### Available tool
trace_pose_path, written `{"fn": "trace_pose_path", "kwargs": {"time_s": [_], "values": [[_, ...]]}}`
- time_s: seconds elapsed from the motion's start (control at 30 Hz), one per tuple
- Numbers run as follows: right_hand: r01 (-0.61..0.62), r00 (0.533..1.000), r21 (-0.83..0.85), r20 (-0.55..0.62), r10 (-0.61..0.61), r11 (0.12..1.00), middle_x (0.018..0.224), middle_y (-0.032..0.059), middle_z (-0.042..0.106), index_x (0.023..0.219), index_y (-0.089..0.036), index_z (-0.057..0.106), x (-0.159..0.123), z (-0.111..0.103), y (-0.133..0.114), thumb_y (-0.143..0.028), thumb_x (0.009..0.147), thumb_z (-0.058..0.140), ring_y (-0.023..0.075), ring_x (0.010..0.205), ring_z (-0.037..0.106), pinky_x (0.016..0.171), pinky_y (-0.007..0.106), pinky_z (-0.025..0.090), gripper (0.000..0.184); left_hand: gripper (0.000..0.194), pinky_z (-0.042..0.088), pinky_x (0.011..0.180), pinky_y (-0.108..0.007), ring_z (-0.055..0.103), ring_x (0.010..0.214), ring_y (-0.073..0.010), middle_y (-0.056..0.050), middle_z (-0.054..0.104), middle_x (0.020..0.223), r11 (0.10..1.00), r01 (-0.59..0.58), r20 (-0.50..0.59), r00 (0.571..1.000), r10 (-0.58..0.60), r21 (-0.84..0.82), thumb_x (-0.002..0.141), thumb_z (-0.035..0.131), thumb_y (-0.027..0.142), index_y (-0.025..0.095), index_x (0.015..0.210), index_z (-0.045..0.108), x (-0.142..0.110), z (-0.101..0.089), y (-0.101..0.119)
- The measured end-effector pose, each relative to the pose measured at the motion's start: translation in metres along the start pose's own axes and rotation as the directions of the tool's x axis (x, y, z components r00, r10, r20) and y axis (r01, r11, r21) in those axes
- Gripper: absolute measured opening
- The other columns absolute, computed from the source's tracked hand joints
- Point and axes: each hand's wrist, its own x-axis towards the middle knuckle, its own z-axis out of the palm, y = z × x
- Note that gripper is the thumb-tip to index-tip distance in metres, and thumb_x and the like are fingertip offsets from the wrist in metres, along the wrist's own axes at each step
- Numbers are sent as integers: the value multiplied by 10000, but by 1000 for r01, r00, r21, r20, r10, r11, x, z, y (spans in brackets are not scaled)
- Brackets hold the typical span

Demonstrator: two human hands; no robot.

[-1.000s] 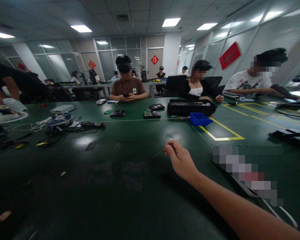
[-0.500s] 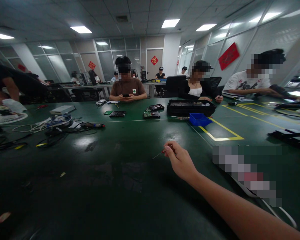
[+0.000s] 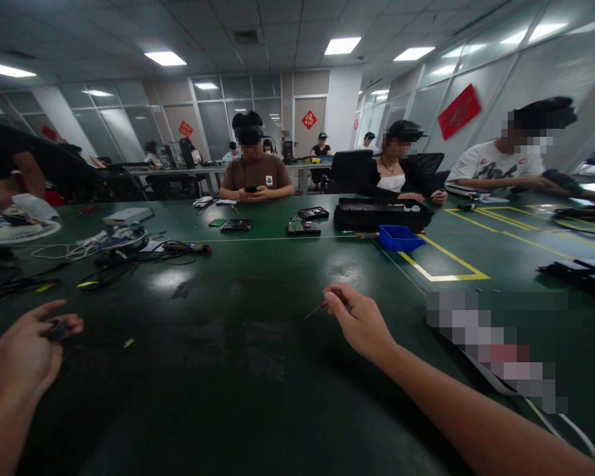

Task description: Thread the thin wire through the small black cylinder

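My right hand point(image 3: 359, 320) is closed around a small screwdriver point(image 3: 313, 311), held above the green table. Its thin metal shaft points down and left, and a bit of red shows at the fingers. At the left edge, my left hand point(image 3: 27, 350) holds a small dark piece point(image 3: 57, 330) between its fingers, with the index finger stretched out. What that piece is I cannot make out. A small pale scrap point(image 3: 129, 343) lies on the table to the right of this hand.
Tangled cables point(image 3: 129, 254) lie at the left below a pale box point(image 3: 129, 215). Across the table are opened hard drives point(image 3: 304, 227), a black tray point(image 3: 384, 217) and a blue bin point(image 3: 400, 238). Several people sit around; one person point(image 3: 258, 175) faces me. A blurred pale item point(image 3: 490, 347) lies right.
My left hand has come into view at the left with the small dark piece in it. My right hand and the screwdriver have hardly moved. The view has shifted slightly.
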Motion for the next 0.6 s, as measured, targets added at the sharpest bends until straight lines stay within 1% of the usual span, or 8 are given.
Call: {"fn": "trace_pose_path", "kwargs": {"time_s": [0.07, 0.1, 0.2, 0.3, 0.37, 0.43, 0.53, 0.6], "values": [[-23, 1000, 30, 12, 23, 999, 770, 6, 678, 1090, -234, 632, 0, 0, 1, -417, 1010, 438, 193, 729, 668, 665, 320, 488, 278, 265, 458, 665, -183, 545, 643, -92, 87, 583, 588, 980, 50, 117, 993, -27, -194, 697, 477, 9, 199, 858, 568, -4, 20, -2], [-36, 999, 52, 18, 35, 998, 765, 2, 678, 1125, -237, 619, 0, 1, 2, -420, 1013, 429, 191, 721, 666, 662, 320, 492, 287, 296, 447, 650, -189, 548, 647, -102, 75, 590, 597, 969, 66, 175, 984, -24, -237, 685, 488, 23, 202, 902, 581, -10, 32, -1], [-53, 998, 115, 27, 50, 992, 760, -4, 670, 1109, -240, 596, 1, 2, 6, -422, 1021, 411, 184, 706, 657, 668, 323, 499, 275, 379, 417, 620, -207, 521, 631, -117, 54, 595, 653, 972, 92, 384, 923, -1, -218, 714, 522, 104, 201, 1078, 564, -37, 71, 7], [-49, 999, 145, 12, 48, 988, 764, -2, 658, 1018, -242, 582, 1, 3, 9, -424, 1023, 409, 184, 719, 646, 685, 329, 492, 251, 475, 420, 651, -233, 532, 666, -138, 26, 599, 716, 976, 58, 575, 814, 75, -209, 698, 506, 141, 173, 1172, 527, -72, 114, 19], [-43, 999, 160, 11, 41, 986, 799, 3, 662, 1035, -245, 571, 0, 3, 11, -418, 1017, 425, 190, 756, 649, 698, 333, 489, 227, 475, 426, 674, -256, 538, 691, -154, 11, 593, 743, 987, 16, 658, 747, 93, -158, 713, 512, 173, 158, 1188, 530, -95, 141, 28], [-34, 999, 166, 16, 32, 986, 849, 10, 673, 1091, -249, 563, 0, 3, 10, -401, 1010, 443, 196, 804, 657, 714, 336, 490, 210, 422, 425, 692, -271, 537, 704, -162, -2, 575, 748, 991, -26, 749, 653, 118, -133, 731, 484, 188, 144, 1145, 553, -116, 165, 36], [-33, 999, 122, 9, 32, 992, 863, 15, 687, 1130, -248, 578, -1, 1, 6, -395, 1002, 457, 201, 809, 664, 710, 338, 487, 229, 387, 438, 723, -289, 551, 748, -171, -26, 580, 819, 985, -119, 838, 519, 169, -124, 750, 444, 196, 150, 1114, 568, -145, 190, 43], [-19, 1000, 70, -10, 20, 997, 834, 15, 697, 1062, -240, 621, -1, -1, 3, -406, 989, 485, 200, 771, 663, 693, 337, 483, 227, 508, 454, 734, -292, 571, 793, -177, -42, 604, 955, 967, -242, 884, 428, 185, -86, 750, 530, 208, 175, 1257, 504, -162, 201, 41]]}}
